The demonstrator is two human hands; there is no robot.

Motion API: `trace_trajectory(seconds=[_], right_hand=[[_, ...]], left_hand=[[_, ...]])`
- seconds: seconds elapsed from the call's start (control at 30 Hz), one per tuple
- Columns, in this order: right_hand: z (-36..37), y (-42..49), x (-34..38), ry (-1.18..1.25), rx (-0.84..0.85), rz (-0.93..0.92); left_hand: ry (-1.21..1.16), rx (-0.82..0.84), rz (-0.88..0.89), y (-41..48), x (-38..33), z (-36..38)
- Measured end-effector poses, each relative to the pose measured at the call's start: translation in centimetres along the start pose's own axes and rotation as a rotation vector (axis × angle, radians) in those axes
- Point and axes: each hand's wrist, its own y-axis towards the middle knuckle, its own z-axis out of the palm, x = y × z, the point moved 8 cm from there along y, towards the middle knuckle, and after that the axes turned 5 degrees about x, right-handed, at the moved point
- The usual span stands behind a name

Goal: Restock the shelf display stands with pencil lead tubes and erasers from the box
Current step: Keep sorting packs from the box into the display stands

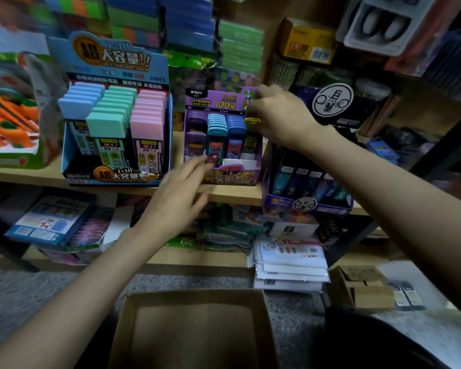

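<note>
- The wooden shelf (234, 195) is a flat, pale board. Its ends run out of the picture, and the things far off to the sides are too blurry to name.
- The cardboard box (197, 292) sits low in front, on fuzzy grey carpet (24, 294). It is brown and square, and its near side is cut off.
- The blue stand (104, 59) is shiny card and stands on the shelf, at the left. It holds rows of flat tubes (105, 123) with blue, green and pink tops.
- The purple stand (213, 101) is just beside it and holds rows of small tubes (217, 129) with rounded tops.
- The left hand (176, 198) is wide, with fingers straight and spread, and a bit blurry. Its tips are at the purple stand's front lip; I cannot tell if they touch.
- The right hand (280, 115) is curled at that stand's top right corner, pinching a yellow tube (252, 121). The hand hides most of it.
</note>
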Motion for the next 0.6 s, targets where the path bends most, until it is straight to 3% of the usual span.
trace_trajectory(seconds=[0.13,0.27,0.37,0.6], right_hand=[[-2.1,-2.5,2.3,0.129,0.001,-0.065],[-0.6,-8.4,7.3,0.344,0.161,-0.172],[4.4,-13.5,11.1,0.434,0.335,-0.184],[22.3,-26.0,18.2,0.633,0.821,-0.016]], left_hand=[[-0.022,-0.05,0.043,-2.1,-0.8,-1.7],[-0.084,0.206,-0.058,-5.6,1.5,1.6],[-0.091,0.443,-0.197,-10.0,4.1,7.2],[-0.357,0.714,-0.552,-24.6,6.8,21.7]])
